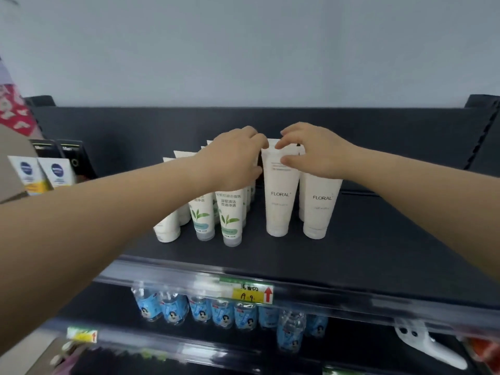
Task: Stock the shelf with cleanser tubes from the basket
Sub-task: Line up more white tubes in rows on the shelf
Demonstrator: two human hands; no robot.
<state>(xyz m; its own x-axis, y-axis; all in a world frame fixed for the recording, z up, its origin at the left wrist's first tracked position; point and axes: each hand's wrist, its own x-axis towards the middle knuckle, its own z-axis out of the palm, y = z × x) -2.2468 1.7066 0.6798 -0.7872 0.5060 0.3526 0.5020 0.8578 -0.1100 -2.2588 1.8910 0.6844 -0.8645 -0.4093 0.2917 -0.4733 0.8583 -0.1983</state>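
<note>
My right hand [316,152] pinches the flat crimped top of a white soft-plastic cleanser tube printed FLORAL [280,201], thumb on the front face and fingers over the top edge. This tube stands cap-down at mid-width on the dark matte top shelf [351,255]. A second white FLORAL tube [320,209] stands just beside it on the right, and a row of white tubes with green leaf print [230,217] on the left. My left hand [232,158] reaches in over the leaf-print row with fingers curled, close to the left edge of the pinched tube. I cannot tell whether it grasps anything, as its fingertips are hidden. The basket is not in view. Handling, as I judge it: the tube is light, and its wall is soft and yields under pressure, so a hard squeeze at mid-body would dent it and could let the smooth surface slip. The crimped seam at the top is the stiffest flat part and the correct place to take hold. The cap is rigid but narrower than the upper body, so the tube stands on a small base and is likely to topple. With neighbours this near, one tipped tube could knock down others. I set the cap flat and check that the tube is upright before I loosen the pinch.
</note>
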